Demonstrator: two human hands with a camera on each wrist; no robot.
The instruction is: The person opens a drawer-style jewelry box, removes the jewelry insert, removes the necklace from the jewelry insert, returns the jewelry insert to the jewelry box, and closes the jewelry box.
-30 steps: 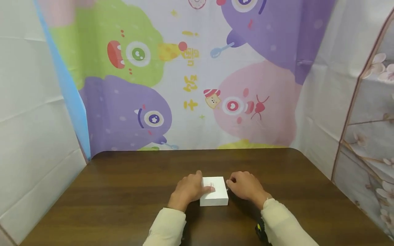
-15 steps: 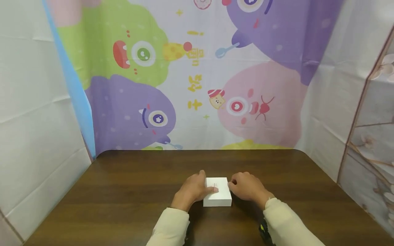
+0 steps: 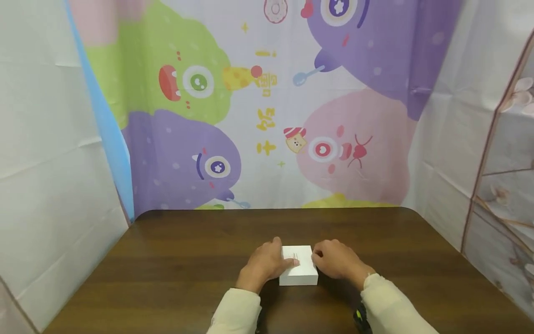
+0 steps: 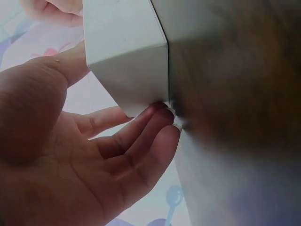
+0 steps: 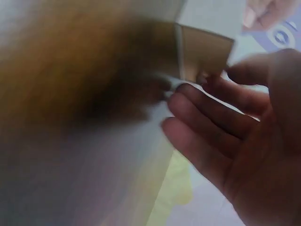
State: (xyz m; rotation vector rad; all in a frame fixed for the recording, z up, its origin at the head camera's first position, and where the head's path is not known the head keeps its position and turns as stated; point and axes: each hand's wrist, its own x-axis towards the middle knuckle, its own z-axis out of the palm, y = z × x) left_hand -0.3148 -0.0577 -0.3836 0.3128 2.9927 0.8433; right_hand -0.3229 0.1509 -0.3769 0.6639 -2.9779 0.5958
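Observation:
A small white box (image 3: 298,277) with faint print on its lid lies on the brown table (image 3: 200,260). My left hand (image 3: 264,263) grips its left side, thumb on the lid; in the left wrist view several curled fingertips (image 4: 162,141) reach its lower edge beside the tabletop. At the opposite side my right hand (image 3: 336,260) has curled fingers against the box. In the right wrist view, thumb and index finger (image 5: 235,92) hold at the shaded side (image 5: 202,54) near a corner, while the other fingers hang below. What sits between these two tips is too dark to make out.
A cartoon-printed cloth (image 3: 267,181) hangs behind the table's far edge. Pale cloth walls stand at the left (image 3: 54,176) and at the right (image 3: 448,171), the right one with printed blossoms. Both sleeves are cream.
The right hand has come in from a small gap and now touches the box's right side. The left hand keeps its hold. The head view has shifted slightly.

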